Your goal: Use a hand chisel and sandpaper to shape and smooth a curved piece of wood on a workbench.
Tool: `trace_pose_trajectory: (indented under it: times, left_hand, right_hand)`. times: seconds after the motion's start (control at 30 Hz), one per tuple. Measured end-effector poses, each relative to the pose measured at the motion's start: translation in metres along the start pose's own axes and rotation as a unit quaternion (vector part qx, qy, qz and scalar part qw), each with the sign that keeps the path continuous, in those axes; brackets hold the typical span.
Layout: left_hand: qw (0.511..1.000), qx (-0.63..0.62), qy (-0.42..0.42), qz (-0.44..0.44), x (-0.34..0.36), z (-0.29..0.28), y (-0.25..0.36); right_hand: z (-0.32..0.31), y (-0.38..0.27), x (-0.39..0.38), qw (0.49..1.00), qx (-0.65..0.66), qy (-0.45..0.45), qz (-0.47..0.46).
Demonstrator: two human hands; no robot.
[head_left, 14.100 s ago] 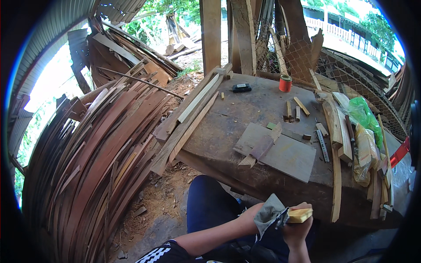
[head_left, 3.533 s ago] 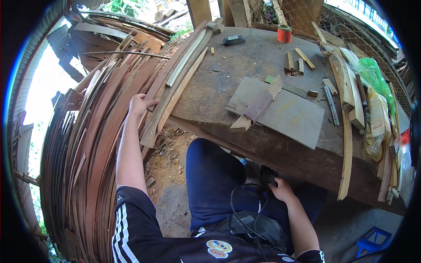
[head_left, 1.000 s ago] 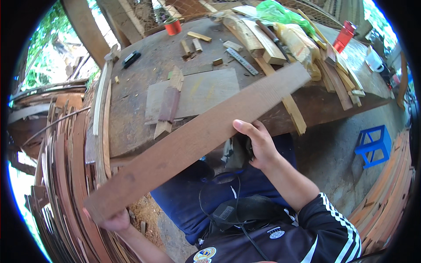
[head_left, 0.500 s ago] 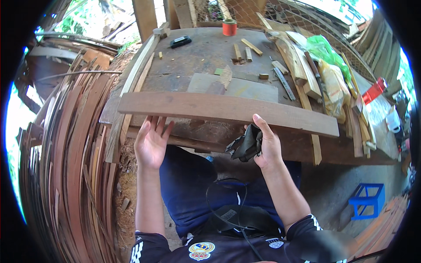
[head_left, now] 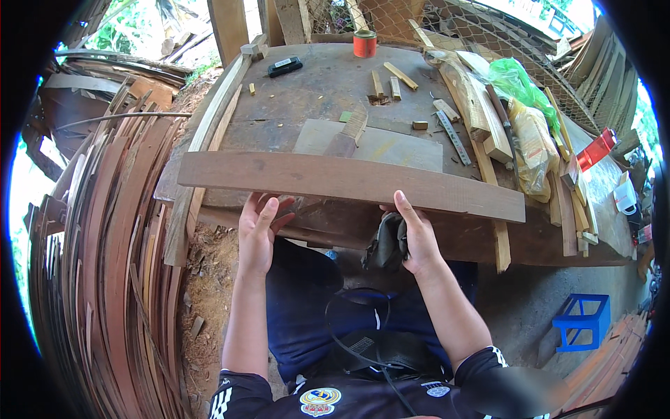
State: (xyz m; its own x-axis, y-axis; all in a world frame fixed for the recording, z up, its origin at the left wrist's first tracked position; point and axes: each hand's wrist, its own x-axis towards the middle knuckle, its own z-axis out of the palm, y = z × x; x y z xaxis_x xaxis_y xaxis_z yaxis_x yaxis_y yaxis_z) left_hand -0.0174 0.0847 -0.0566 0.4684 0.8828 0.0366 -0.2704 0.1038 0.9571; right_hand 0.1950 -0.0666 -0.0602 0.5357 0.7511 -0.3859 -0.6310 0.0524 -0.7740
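A long brown wooden board [head_left: 328, 174] lies crosswise above the near edge of the workbench [head_left: 307, 77], over a grey flat panel [head_left: 412, 157] and short wood pieces. My left hand [head_left: 258, 237] is below the board's left half, palm up, fingers apart and curled against its lower edge; some fingertips are hidden, and I cannot tell how much weight it bears. My right hand [head_left: 419, 241] grips a crumpled dark cloth [head_left: 380, 244], its thumb at the board's lower edge.
Stacked strips [head_left: 115, 265] fill the left. Loose battens [head_left: 495, 237], a plastic-wrapped bundle [head_left: 527, 146], a red cylinder [head_left: 597, 146] and a white mug [head_left: 623, 199] line the bench's right. A red can [head_left: 364, 45] stands at the back, a blue stool [head_left: 579, 321] below right.
Earlier the board was held diagonally; now it is nearly level. Over the last half second it shifted slightly left, while my left hand moved right and its fingers curled more.
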Motion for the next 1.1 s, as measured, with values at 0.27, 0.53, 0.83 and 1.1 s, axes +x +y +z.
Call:
trace_pose_trajectory:
  times: [0.27,0.53,0.83,1.1]
  left_hand:
    - [0.958,0.284,-0.015,0.038,-0.006,0.032,-0.006]
    - [0.843,0.449,0.075,0.286,0.001,0.042,-0.014]
    - [0.867,0.35,0.238,0.262,-0.021,-0.033,0.005]
    - [0.913,0.222,0.281,0.196,-0.075,-0.074,-0.007]
  right_hand:
    - [-0.012,-0.009,0.009,0.99,0.107,-0.07,0.053]
    - [-0.007,-0.008,0.011,0.994,0.102,-0.024,-0.023]
    - [0.001,-0.018,0.013,0.987,0.157,-0.033,-0.03]
    - [0.017,-0.003,0.017,0.993,0.101,-0.052,-0.012]
